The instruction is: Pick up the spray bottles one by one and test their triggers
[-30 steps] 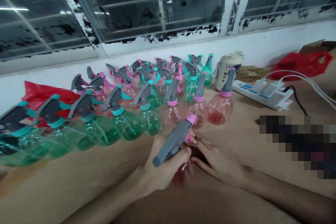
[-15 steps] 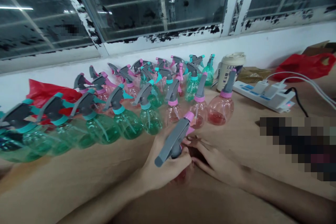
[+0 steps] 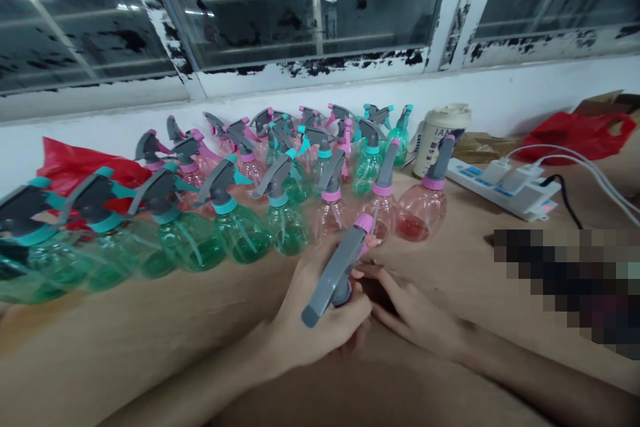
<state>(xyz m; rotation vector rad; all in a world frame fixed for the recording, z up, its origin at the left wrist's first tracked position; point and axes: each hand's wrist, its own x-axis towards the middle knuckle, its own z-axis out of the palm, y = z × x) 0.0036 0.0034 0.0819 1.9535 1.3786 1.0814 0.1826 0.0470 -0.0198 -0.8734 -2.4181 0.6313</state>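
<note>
A spray bottle with a grey and pink trigger head (image 3: 337, 270) stands close in front of me, leaning a little. My left hand (image 3: 313, 310) is closed around its neck, just below the grey head. From the other side, the curled fingers of my right hand (image 3: 407, 303) hold the bottle. Both hands hide most of its pink body. Just beyond them are pink bottles, one (image 3: 423, 210) with red liquid low inside. Green bottles with turquoise collars, such as this one (image 3: 243, 233), form a row to the left.
More pink and green spray bottles crowd the table toward the wall. A paper cup (image 3: 440, 137) stands at the back right, near a white power strip (image 3: 500, 187) with plugged-in cables. Red plastic bags lie at left (image 3: 90, 170) and far right (image 3: 580, 137). A blurred-out dark patch is at right.
My left hand has shifted slightly around the bottle's neck, and its fingers now show beside the pink trigger. Less of the bottle's pink body is visible. The right hand stays nearly in place.
</note>
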